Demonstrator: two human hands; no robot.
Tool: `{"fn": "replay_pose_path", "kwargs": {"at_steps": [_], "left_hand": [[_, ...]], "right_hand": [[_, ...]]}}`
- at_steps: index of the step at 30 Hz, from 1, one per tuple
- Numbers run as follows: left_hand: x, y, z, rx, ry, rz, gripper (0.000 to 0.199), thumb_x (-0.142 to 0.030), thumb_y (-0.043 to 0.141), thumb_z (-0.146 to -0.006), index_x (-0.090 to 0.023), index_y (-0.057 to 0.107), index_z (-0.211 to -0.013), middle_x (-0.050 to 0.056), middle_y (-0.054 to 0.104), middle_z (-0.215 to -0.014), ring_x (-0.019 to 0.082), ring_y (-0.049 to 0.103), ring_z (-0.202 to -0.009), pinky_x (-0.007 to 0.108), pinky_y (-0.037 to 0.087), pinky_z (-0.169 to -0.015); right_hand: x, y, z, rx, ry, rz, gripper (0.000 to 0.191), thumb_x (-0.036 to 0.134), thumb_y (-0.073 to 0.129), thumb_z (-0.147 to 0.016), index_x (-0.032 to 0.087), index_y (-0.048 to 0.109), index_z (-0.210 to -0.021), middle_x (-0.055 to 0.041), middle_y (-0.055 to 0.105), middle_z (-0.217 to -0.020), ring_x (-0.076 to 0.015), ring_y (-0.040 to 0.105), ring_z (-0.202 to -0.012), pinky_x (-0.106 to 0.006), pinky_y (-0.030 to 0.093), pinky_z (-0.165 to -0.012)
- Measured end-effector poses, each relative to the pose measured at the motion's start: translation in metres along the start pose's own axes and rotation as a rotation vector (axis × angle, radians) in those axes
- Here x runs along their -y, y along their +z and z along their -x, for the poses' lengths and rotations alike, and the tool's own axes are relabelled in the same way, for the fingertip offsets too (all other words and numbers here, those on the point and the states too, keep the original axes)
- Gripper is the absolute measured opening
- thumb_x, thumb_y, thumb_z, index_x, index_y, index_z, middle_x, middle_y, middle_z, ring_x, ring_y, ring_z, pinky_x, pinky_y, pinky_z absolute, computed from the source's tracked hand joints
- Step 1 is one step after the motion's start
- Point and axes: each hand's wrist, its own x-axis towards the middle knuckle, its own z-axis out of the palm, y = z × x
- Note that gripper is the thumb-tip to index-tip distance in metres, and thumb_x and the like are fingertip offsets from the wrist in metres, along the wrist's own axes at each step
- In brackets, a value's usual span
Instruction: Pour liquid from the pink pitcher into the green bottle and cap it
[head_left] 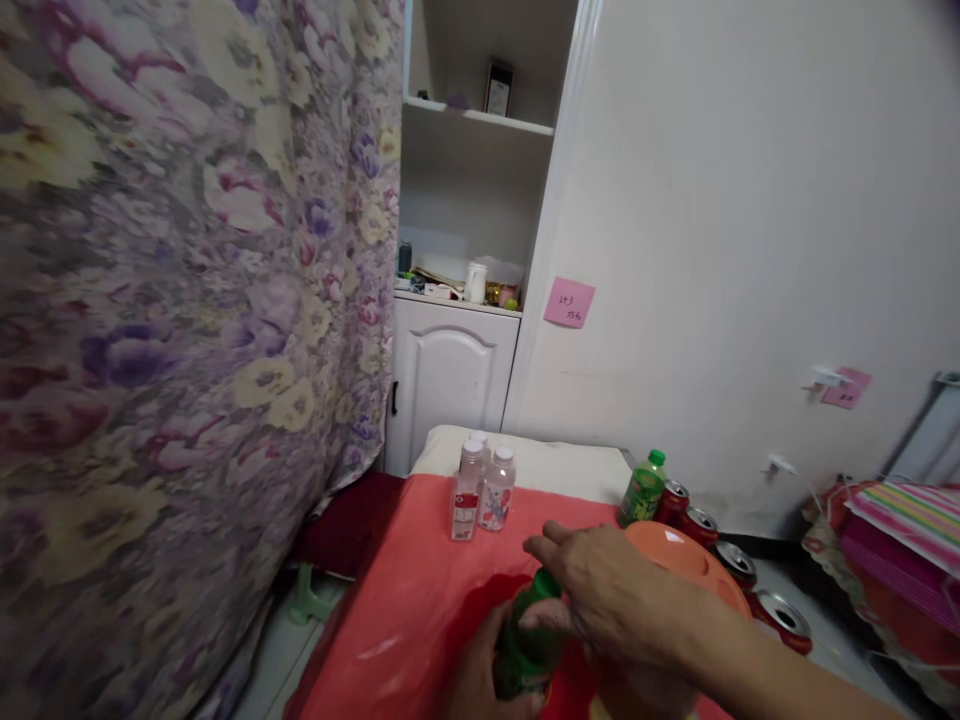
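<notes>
Close in front of me, at the bottom of the head view, a green plastic bottle stands upright over the red tablecloth. My left hand is wrapped round its body from the left and below. Over the bottle's top lies my right hand, with the green cap between its thumb and fingers. Part of the cap is hidden by that hand. Beyond the hands stand a clear bottle with a red-and-white label and a clear printed bottle, both white-capped. Another is mostly hidden behind them.
To the right are an orange plastic lid or tray, another green bottle and a row of several red cans, one of them here. A floral curtain hangs at left. A white cabinet stands behind the table.
</notes>
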Motion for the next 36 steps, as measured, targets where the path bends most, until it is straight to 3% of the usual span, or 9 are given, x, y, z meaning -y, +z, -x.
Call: {"fn": "replay_pose_path", "kwargs": {"at_steps": [6, 9, 13, 18, 21, 24, 27, 30, 36], "left_hand": [[0.005, -0.002, 0.001, -0.039, -0.076, 0.019, 0.075, -0.02, 0.073, -0.057, -0.018, 0.058, -0.131, 0.015, 0.071, -0.127, 0.037, 0.064, -0.123, 0.046, 0.047, -0.106], [0.001, -0.001, 0.0, -0.04, -0.107, 0.018, 0.077, -0.018, 0.071, -0.056, -0.017, 0.056, -0.132, 0.015, 0.071, -0.128, 0.038, 0.064, -0.123, 0.046, 0.048, -0.105], [-0.005, 0.001, -0.001, -0.009, -0.094, 0.027, 0.074, -0.02, 0.07, -0.057, -0.016, 0.057, -0.13, 0.014, 0.073, -0.124, 0.037, 0.065, -0.119, 0.047, 0.049, -0.103], [-0.008, 0.0, 0.002, -0.023, -0.082, 0.044, 0.076, -0.022, 0.072, -0.061, -0.016, 0.053, -0.134, 0.015, 0.069, -0.129, 0.036, 0.062, -0.124, 0.047, 0.047, -0.105], [-0.009, 0.0, 0.001, -0.026, -0.099, 0.02, 0.076, -0.02, 0.07, -0.06, -0.016, 0.053, -0.134, 0.015, 0.071, -0.127, 0.036, 0.064, -0.121, 0.047, 0.049, -0.103], [-0.01, 0.001, 0.0, -0.008, -0.082, 0.009, 0.068, -0.019, 0.068, -0.059, -0.019, 0.058, -0.126, 0.01, 0.075, -0.117, 0.033, 0.068, -0.11, 0.043, 0.052, -0.096], [-0.007, 0.0, 0.0, -0.013, -0.079, -0.011, 0.064, -0.02, 0.069, -0.059, -0.019, 0.06, -0.123, 0.009, 0.075, -0.112, 0.033, 0.069, -0.106, 0.042, 0.054, -0.091], [-0.001, -0.002, 0.0, -0.031, -0.088, -0.017, 0.076, -0.021, 0.071, -0.06, -0.017, 0.053, -0.133, 0.015, 0.07, -0.128, 0.036, 0.063, -0.124, 0.047, 0.048, -0.105], [0.009, -0.005, -0.001, 0.012, -0.056, -0.01, 0.074, -0.029, 0.073, -0.064, -0.019, 0.053, -0.135, 0.015, 0.07, -0.13, 0.037, 0.061, -0.129, 0.048, 0.047, -0.108]], "right_hand": [[-0.003, -0.003, 0.009, 0.059, -0.034, -0.19, 0.035, 0.011, 0.056, -0.09, 0.026, 0.068, -0.12, -0.0067, 0.075, -0.112, -0.019, 0.072, -0.079, -0.029, 0.046, -0.063], [-0.005, -0.002, 0.005, 0.061, 0.017, -0.221, 0.021, 0.025, 0.055, -0.096, 0.02, 0.072, -0.108, -0.0097, 0.077, -0.103, -0.0232, 0.073, -0.084, -0.032, 0.05, -0.07], [-0.007, -0.009, 0.004, 0.146, 0.089, -0.226, 0.049, 0.056, 0.062, -0.089, 0.015, 0.07, -0.115, -0.018, 0.075, -0.113, -0.0374, 0.074, -0.093, -0.044, 0.054, -0.075], [-0.01, -0.01, 0.007, 0.086, 0.006, -0.309, 0.028, 0.019, 0.064, -0.089, 0.023, 0.068, -0.116, -0.0087, 0.073, -0.117, -0.0281, 0.074, -0.098, -0.036, 0.052, -0.079], [-0.01, -0.007, 0.005, 0.076, 0.061, -0.236, 0.016, 0.03, 0.066, -0.09, 0.02, 0.071, -0.1, -0.0091, 0.077, -0.101, -0.0308, 0.075, -0.089, -0.038, 0.05, -0.071], [-0.009, -0.006, 0.005, 0.085, 0.108, -0.235, 0.037, 0.047, 0.07, -0.086, 0.019, 0.071, -0.11, -0.0127, 0.077, -0.105, -0.0356, 0.075, -0.091, -0.041, 0.05, -0.07], [-0.006, -0.007, 0.008, 0.072, 0.063, -0.323, 0.044, 0.034, 0.069, -0.087, 0.027, 0.063, -0.13, -0.011, 0.073, -0.121, -0.0323, 0.074, -0.097, -0.04, 0.053, -0.077], [-0.004, -0.005, 0.013, 0.077, 0.064, -0.347, 0.03, 0.017, 0.058, -0.091, 0.022, 0.067, -0.119, -0.0117, 0.072, -0.118, -0.0278, 0.073, -0.094, -0.039, 0.054, -0.08], [0.0, -0.003, 0.013, 0.055, 0.109, -0.43, 0.018, 0.021, 0.059, -0.092, 0.016, 0.067, -0.107, -0.0118, 0.072, -0.11, -0.0251, 0.07, -0.094, -0.036, 0.054, -0.083]]}}
